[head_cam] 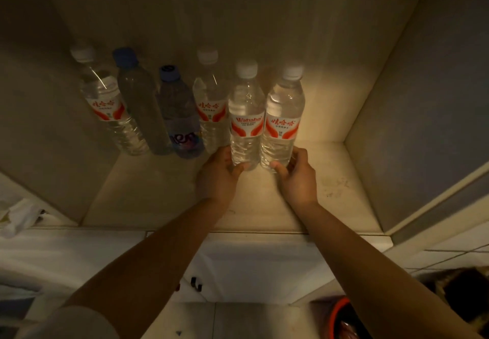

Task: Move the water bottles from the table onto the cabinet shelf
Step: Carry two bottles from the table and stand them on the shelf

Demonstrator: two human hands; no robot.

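Clear Wahaha bottles [246, 116] had white caps and red-and-white labels; two bottles [182, 116] wore blue caps, one with a purple label; cabinet shelf [264, 201] was cream.

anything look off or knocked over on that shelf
Nothing stands out. All six bottles stand upright, capped, on the shelf; the left hand and right hand each grip one bottle's base.

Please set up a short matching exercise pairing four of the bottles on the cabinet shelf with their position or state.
Column one:
1. Wahaha bottle
2. white-capped bottle beside it
3. bottle with purple label
4. label-free blue-capped bottle

Column two:
A. second from the left
B. held by the left hand
C. third from the left
D. held by the right hand

Pairs: 1-B, 2-D, 3-C, 4-A
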